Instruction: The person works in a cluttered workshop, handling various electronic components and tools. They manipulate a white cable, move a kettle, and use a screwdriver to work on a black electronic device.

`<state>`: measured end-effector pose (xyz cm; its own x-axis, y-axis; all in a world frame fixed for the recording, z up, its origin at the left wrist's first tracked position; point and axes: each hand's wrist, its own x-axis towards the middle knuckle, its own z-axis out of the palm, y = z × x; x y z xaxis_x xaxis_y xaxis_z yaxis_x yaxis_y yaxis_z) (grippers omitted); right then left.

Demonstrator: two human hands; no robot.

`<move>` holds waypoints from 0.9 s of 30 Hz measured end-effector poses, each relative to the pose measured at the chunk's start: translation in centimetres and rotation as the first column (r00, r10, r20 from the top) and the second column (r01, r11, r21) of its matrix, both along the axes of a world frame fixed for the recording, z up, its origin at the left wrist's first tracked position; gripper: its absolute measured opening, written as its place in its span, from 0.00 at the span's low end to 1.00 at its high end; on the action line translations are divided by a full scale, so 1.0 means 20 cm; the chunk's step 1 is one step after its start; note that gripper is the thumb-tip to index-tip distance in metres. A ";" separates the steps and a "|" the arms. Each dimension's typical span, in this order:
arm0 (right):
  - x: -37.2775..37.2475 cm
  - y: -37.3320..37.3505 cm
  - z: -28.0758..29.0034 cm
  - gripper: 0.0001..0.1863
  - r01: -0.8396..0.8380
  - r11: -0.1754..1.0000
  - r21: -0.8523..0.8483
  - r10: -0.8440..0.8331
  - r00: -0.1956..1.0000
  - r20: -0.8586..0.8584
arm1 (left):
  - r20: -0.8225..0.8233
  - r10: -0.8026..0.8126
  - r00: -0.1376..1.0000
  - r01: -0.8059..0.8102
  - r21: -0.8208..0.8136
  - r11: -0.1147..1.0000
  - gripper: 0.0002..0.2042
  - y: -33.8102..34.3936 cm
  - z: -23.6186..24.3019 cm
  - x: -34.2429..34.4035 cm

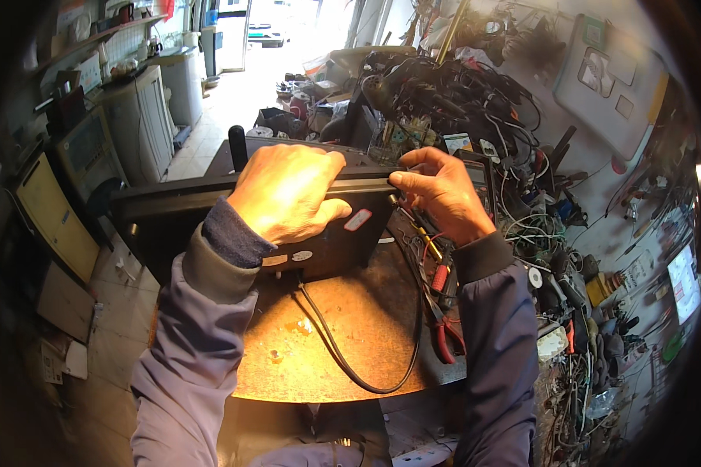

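A wide, flat black device (187,233) stands on edge on the wooden table, its underside toward me, with stickers and small round feet. I cannot make out its exact kind. My left hand (288,191) grips its top edge, thumb on the near face and fingers over the far side. At the right end of that edge my right hand (442,194) pinches the rim between thumb and fingers. A black cable (331,352) runs from below the device and loops across the table. Red-handled pliers (446,340) lie below my right hand, beside a screwdriver (429,243).
The wooden table (288,377) has a curved front edge. Tangled cables (452,93) and parts are heaped at the far right. More tools and wires (576,327) crowd the right side. White cabinets (136,117) line the left, beside a tiled floor (188,165) leading to a bright doorway.
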<state>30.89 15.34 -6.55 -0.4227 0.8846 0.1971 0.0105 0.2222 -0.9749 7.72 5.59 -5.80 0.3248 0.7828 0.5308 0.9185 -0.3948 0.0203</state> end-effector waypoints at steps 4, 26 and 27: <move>0.01 0.03 -0.03 0.18 -0.106 0.990 -0.094 0.097 0.990 -0.101 | -0.001 0.043 0.999 -0.043 -0.033 0.999 0.22 0.01 0.03 0.03; 0.06 0.10 -0.15 0.14 -0.294 0.952 -0.086 0.251 0.911 -0.328 | 0.233 0.000 0.973 0.053 -0.220 0.974 0.16 0.22 0.06 0.21; 0.08 0.09 -0.14 0.15 -0.257 0.965 -0.057 0.231 0.931 -0.283 | 0.235 0.005 0.972 0.047 -0.215 0.975 0.15 0.22 0.06 0.21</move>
<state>32.53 17.10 -9.31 -0.5695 0.7805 0.2578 -0.3003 0.0944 -0.9492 11.98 9.98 -4.58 0.2307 0.8821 0.4107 0.8696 -0.3763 0.3196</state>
